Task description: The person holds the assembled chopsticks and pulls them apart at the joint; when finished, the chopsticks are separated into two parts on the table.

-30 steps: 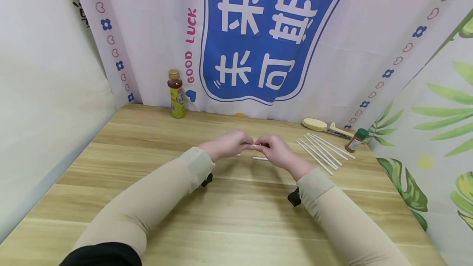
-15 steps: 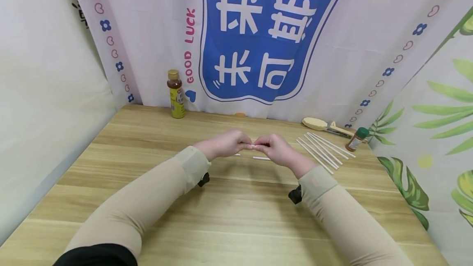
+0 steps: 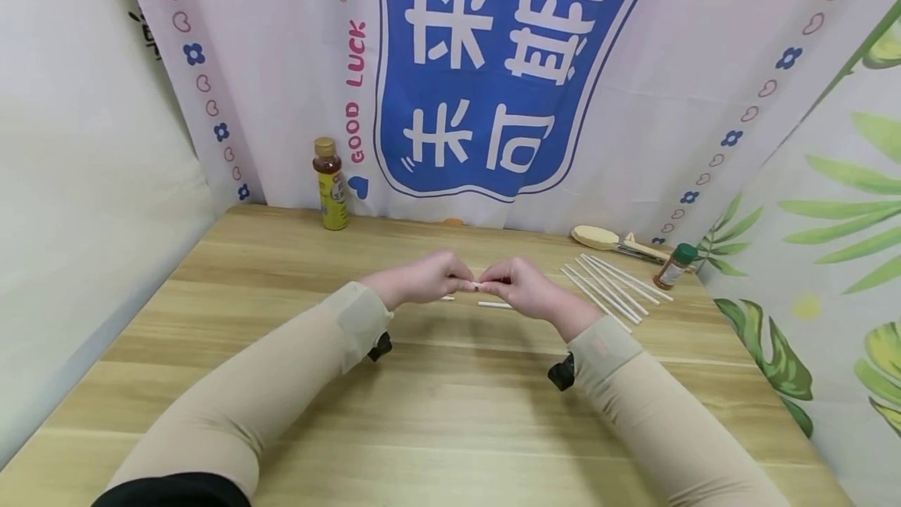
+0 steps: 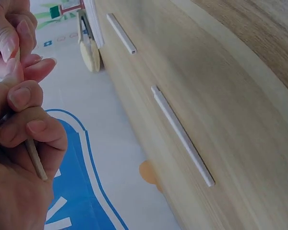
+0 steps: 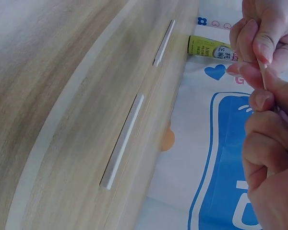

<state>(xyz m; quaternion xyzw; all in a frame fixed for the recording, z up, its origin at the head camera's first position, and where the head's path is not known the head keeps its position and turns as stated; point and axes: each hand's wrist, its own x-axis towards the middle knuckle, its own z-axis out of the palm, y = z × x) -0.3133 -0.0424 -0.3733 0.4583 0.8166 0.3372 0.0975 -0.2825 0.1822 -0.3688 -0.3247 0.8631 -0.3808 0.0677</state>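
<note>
Both hands meet above the wooden table, fingertip to fingertip. My left hand (image 3: 425, 276) pinches a thin white stick (image 4: 37, 160), whose lower end sticks out below the curled fingers in the left wrist view. From the other side my right hand (image 3: 524, 288) pinches at the same spot. A short pale stretch of stick (image 5: 263, 72) shows between the fingertips; whether it is one piece or two joined ones I cannot tell, as the fingers cover most of it. Below them lie two short white sticks, a left one (image 4: 182, 134) with a notched, narrower end and a right one (image 5: 122, 141).
Several long white sticks (image 3: 611, 288) lie fanned out on the right of the table (image 3: 450, 429). Beside them are a green-capped jar (image 3: 674, 266) and wooden-handled tongs (image 3: 598, 238). A yellow-labelled bottle (image 3: 331, 186) stands at the back left, before a printed cloth.
The fingertips have parted slightly, so more of the pale stick shows between them. My left hand has shifted a little left. The head view has drifted slightly.
</note>
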